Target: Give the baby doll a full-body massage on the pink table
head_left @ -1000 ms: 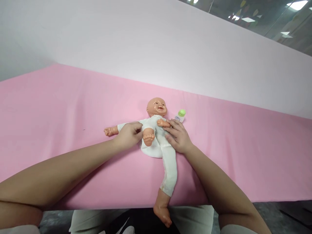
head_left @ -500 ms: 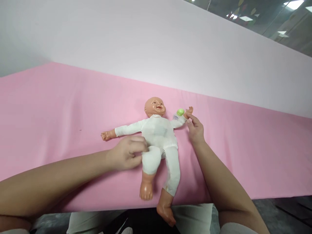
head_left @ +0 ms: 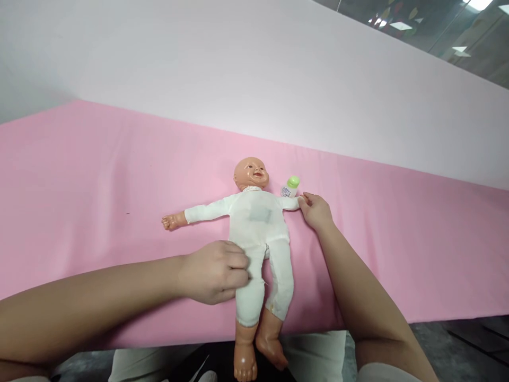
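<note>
The person's left arm (head_left: 99, 297) comes in from the lower left corner, its bare forearm slanting gently up and inward. The wrist runs nearly straight into the left hand (head_left: 217, 271), which lies back upward, its fingers (head_left: 238, 277) bent at the knuckles and their tips hidden beneath.

The right arm (head_left: 358, 286) bends at the elbow and rises more steeply, also bare, up and to the left. The right hand (head_left: 317, 210) reaches farther forward than the left, thumb and fingers drawn together in a pinch. The two hands are well apart.
</note>
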Motion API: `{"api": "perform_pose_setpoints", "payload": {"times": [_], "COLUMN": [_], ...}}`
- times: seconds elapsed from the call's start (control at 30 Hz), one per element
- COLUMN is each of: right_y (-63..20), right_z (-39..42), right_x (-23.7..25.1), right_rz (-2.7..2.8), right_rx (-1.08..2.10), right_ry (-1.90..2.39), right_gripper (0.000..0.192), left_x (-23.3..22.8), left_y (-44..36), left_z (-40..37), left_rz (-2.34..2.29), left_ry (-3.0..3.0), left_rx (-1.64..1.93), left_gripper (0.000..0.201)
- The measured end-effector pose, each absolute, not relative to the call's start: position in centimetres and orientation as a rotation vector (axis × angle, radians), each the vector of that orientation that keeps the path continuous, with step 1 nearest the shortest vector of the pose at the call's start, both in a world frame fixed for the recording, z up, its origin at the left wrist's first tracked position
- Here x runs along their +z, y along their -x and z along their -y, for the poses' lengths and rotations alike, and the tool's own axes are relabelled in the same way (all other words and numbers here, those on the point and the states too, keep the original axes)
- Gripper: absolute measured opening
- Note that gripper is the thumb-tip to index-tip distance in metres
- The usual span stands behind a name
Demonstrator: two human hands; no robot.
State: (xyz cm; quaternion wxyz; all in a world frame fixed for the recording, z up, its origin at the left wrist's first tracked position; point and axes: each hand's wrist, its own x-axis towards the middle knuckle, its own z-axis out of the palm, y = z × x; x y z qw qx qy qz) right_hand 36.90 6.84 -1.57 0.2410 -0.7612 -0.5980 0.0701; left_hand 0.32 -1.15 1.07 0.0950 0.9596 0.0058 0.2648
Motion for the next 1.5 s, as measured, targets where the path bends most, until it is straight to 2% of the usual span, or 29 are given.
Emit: {"api": "perform_pose_setpoints", "payload": {"times": [0.13, 0.23, 0.33, 0.5, 0.6, 0.73, 0.9, 1.13, 1.27, 1.43, 1.5], "right_y": [-34.8, -32.2, -29.9, -28.1, -27.4, -26.4, -26.0, -24.8, -24.4, -23.8, -23.8], "right_z": [-5.4, -4.2, -3.2, -2.3, -1.8, -0.6, 1.8, 3.0, 3.5, 4.4, 4.4], "right_x": [-0.6, -0.4, -0.5, -0.5, -0.1, 0.2, -1.0, -1.7, -1.0, -0.3, -0.2], "right_rz": [1.692, 1.867, 2.053, 2.076, 2.200, 2.413, 2.532, 2.465, 2.578, 2.594, 2.494], "right_rx": [-0.087, 0.015, 0.184, 0.223, 0.242, 0.214, 0.076, -0.043, -0.130, -0.192, -0.194], "right_ry": [2.033, 1.775, 1.475, 1.380, 1.337, 1.337, 1.329, 1.252, 0.915, 0.354, 0.297], "right_gripper": [0.054, 0.039, 0.025, 0.021, 0.031, 0.058, 0.085, 0.102, 0.089, 0.041, 0.035], "left_x": [0.9, 0.9, 0.8, 0.1, -0.4, -0.8, -1.4, -2.3, -2.4, -2.1, -1.8], "left_y": [-0.1, 0.3, 0.7, 1.6, 1.9, 1.8, 1.2, 2.3, 2.8, 2.7, 2.5], "left_z": [0.5, -0.5, -1.9, -4.7, -6.2, -6.8, -6.4, -7.9, -8.6, -8.3, -8.0], "left_rz": [0.016, -0.055, -0.451, -1.218, -1.406, -1.497, -1.496, -1.547, -1.635, -1.680, -1.692], "left_ry": [-2.744, -2.589, -2.545, -2.519, -2.491, -2.387, -2.330, -2.450, -2.409, -2.314, -2.274], "left_rx": [0.675, 0.617, 0.557, 0.477, 0.491, 0.533, 0.579, 0.436, 0.312, 0.329, 0.373], "left_gripper": [0.037, 0.056, 0.053, 0.045, 0.050, 0.056, 0.077, 0.096, 0.100, 0.109, 0.114]}}
